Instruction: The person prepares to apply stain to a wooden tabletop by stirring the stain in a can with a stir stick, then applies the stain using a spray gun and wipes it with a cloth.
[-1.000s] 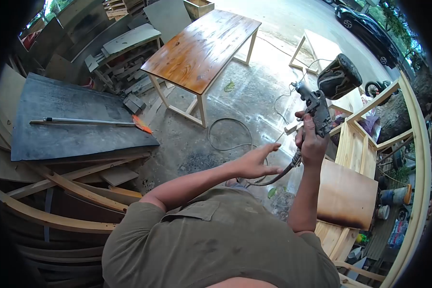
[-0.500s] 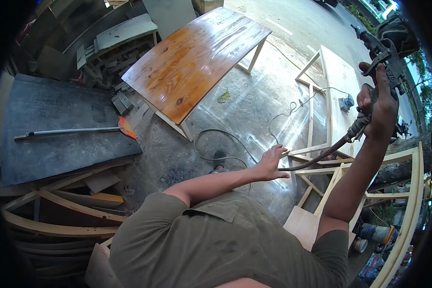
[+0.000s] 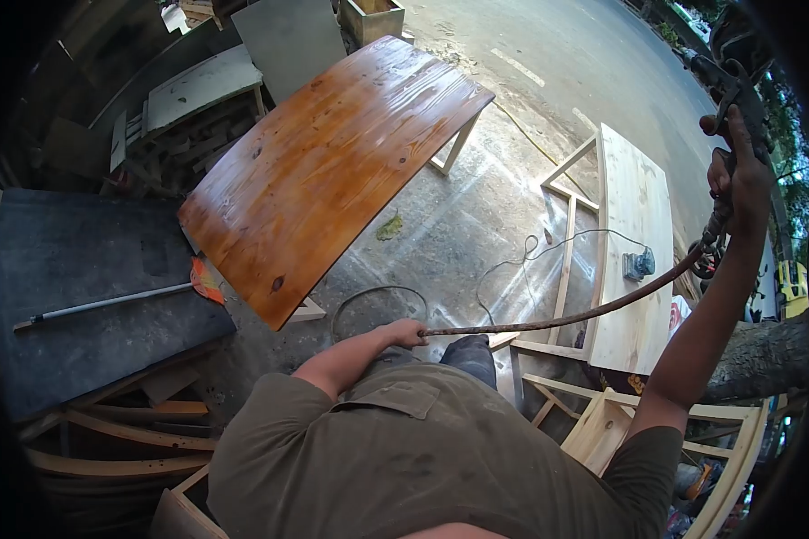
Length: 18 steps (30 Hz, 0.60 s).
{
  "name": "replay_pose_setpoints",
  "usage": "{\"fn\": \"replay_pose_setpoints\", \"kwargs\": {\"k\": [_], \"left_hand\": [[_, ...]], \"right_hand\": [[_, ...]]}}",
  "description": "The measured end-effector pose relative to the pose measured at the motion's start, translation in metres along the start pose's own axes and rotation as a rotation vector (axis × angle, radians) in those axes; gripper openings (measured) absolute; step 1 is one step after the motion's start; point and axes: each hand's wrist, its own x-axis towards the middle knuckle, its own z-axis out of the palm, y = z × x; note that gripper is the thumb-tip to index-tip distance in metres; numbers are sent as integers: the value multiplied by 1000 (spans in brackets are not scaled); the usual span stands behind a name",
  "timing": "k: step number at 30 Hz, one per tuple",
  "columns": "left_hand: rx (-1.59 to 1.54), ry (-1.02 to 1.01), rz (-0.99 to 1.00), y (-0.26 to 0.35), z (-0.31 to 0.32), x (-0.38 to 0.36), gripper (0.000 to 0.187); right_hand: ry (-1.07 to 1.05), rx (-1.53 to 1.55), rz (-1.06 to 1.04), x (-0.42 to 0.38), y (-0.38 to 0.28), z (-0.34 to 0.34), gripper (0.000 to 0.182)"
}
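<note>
Spray gun held high, hose stretched between 2 hands

The glossy stained table [image 3: 333, 171] fills the centre, an unfinished pale table [image 3: 634, 251] right of it; the hose [image 3: 566, 316] runs taut — left hand [image 3: 404, 333] closed around its lower end, right hand [image 3: 737, 175] gripping the spray gun [image 3: 733, 81] raised at upper right.

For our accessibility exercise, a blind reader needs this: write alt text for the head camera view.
Seen from above, a person in an olive shirt raises a spray gun in the right hand and grips its hose with the left hand. Ahead stand a glossy orange-brown wooden table and a bare pale one with a small sander on it.
</note>
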Motion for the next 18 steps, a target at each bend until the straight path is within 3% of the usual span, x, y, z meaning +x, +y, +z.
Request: {"fn": "replay_pose_setpoints", "kwargs": {"k": [4, 8, 11, 14, 18], "left_hand": [[-15, 117, -442, -72, 15, -81, 46], [-254, 393, -614, -23, 37, -135, 42], [-365, 646, -769, 32, 65, -128, 43], [-365, 642, -1032, 169, 69, -90, 42], [-498, 717, -1178, 247, 114, -49, 47]], "right_hand": [[-7, -154, 81, 63, 82, 10, 49], [-15, -96, 117, 107, 195, 50, 48], [-18, 19, 160, 129, 296, 95, 42], [-151, 69, 266, 181, 411, 128, 39], [-219, -76, 37, 220, 508, 164, 45]]}}
